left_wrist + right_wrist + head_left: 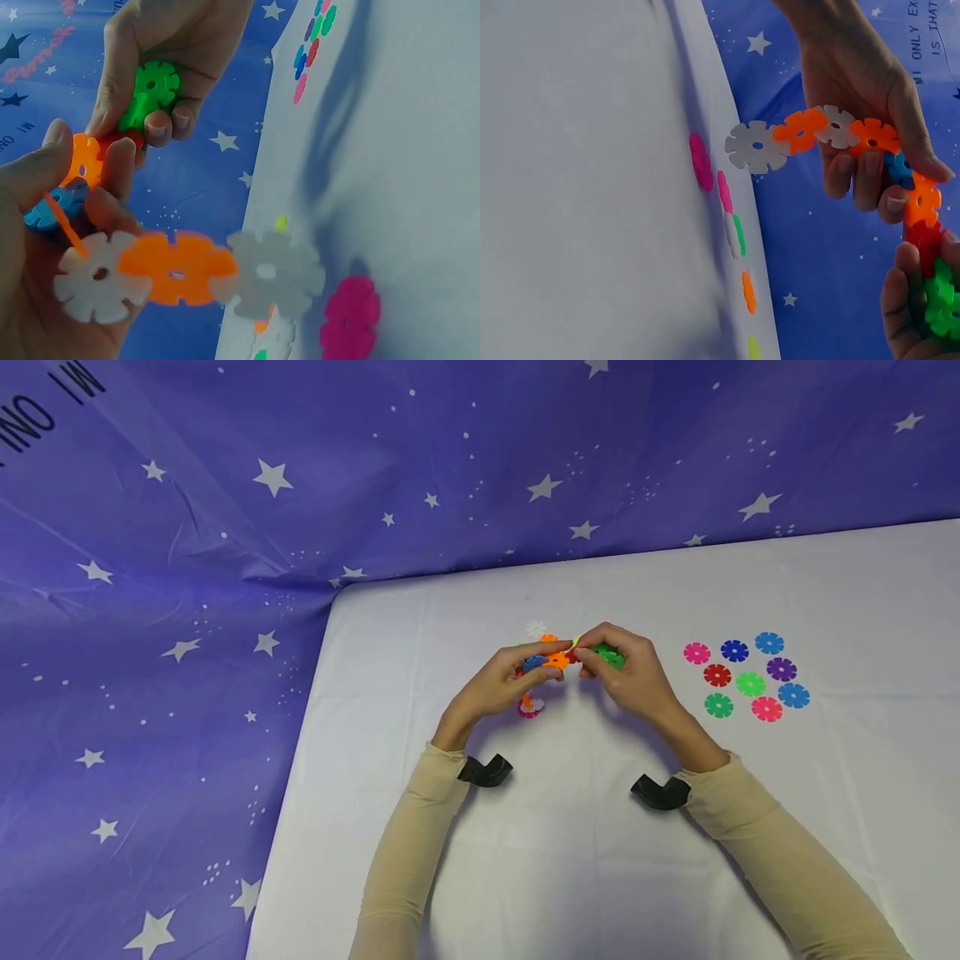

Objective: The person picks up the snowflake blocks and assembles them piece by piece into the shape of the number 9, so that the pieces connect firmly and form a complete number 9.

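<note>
Both hands meet above the white table, holding a chain of notched plastic snowflake discs between them. My left hand (498, 683) grips the chain around its blue disc (54, 208) and an orange disc (84, 161). From the left palm the chain trails on through another orange disc (874, 136), a white disc (835, 126), an orange disc (800, 131) and a white end disc (757, 147). My right hand (632, 672) pinches the red disc (927, 244), which adjoins the held orange one. Green discs (157, 84) continue from the red one inside the right hand, partly hidden by its fingers.
Several loose discs lie on the table to the right, among them a purple disc (782, 669) and a red disc (717, 675). Near the left hand lie a white disc (536, 629) and a magenta disc (700, 161). A purple star-printed cloth (450, 460) hangs beyond the table.
</note>
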Available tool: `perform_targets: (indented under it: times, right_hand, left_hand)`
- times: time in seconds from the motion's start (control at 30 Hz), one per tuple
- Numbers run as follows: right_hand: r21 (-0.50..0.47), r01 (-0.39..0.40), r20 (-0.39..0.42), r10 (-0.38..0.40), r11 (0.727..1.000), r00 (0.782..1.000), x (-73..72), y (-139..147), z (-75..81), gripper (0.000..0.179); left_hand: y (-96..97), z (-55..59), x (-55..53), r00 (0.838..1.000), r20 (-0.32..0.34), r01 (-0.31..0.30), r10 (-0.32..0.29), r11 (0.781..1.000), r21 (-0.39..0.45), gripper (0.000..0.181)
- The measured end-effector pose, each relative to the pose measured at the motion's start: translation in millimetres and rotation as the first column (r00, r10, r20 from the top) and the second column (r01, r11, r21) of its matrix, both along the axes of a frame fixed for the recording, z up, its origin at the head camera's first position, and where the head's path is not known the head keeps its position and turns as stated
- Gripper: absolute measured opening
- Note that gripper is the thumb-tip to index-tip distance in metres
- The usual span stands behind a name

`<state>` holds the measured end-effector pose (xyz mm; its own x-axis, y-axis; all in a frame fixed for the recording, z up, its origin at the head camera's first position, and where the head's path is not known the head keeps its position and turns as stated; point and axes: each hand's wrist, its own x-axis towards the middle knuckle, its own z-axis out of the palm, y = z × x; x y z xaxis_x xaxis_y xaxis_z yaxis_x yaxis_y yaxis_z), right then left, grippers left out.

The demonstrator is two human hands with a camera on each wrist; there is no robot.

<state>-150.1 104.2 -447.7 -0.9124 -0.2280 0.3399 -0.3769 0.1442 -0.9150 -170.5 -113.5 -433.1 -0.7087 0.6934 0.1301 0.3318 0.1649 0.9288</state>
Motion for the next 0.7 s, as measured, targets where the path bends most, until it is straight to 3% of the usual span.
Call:
perform_targets:
  times: [0.13, 0.27, 0.47, 0.53, 0.6, 0.7]
  right_hand:
    - [0.039, 0.038, 0.014, -0.039, 0.999, 0.999, -0.5, -3, -0.1, 0.005]
    - [0.043, 0.065, 0.027, -0.066, 0.997, 0.997, -0.7, -5, -2.0, 0.005]
    - [0.025, 0.124, 0.076, -0.126, 0.992, 0.989, -2.1, -1, 0.8, 0.010]
    - [-0.001, 0.147, 0.103, -0.146, 0.989, 0.984, -2.6, 2, 2.2, 0.012]
    - [-0.015, 0.162, 0.120, -0.159, 0.987, 0.980, -3.5, 5, 2.1, 0.013]
    - [-0.020, 0.171, 0.142, -0.166, 0.985, 0.976, -5.1, 7, 0.6, 0.014]
  left_hand:
    - [2.7, -2.4, -3.1, 1.000, 0.022, 0.019, -0.019, 1.000, 0.001, 0.039]
    - [6.2, -5.4, -5.0, 0.999, 0.033, 0.000, 0.000, 1.000, -0.013, 0.038]
    - [5.8, -4.8, -7.9, 0.997, 0.056, -0.039, 0.046, 0.992, -0.119, 0.048]
    - [0.5, -5.6, -10.1, 0.995, 0.046, -0.074, 0.085, 0.977, -0.201, 0.050]
    - [-6.6, -7.1, -11.7, 0.992, 0.023, -0.114, 0.127, 0.947, -0.300, 0.054]
    - [-15.4, -9.3, -13.0, 0.989, -0.014, -0.140, 0.147, 0.911, -0.388, 0.064]
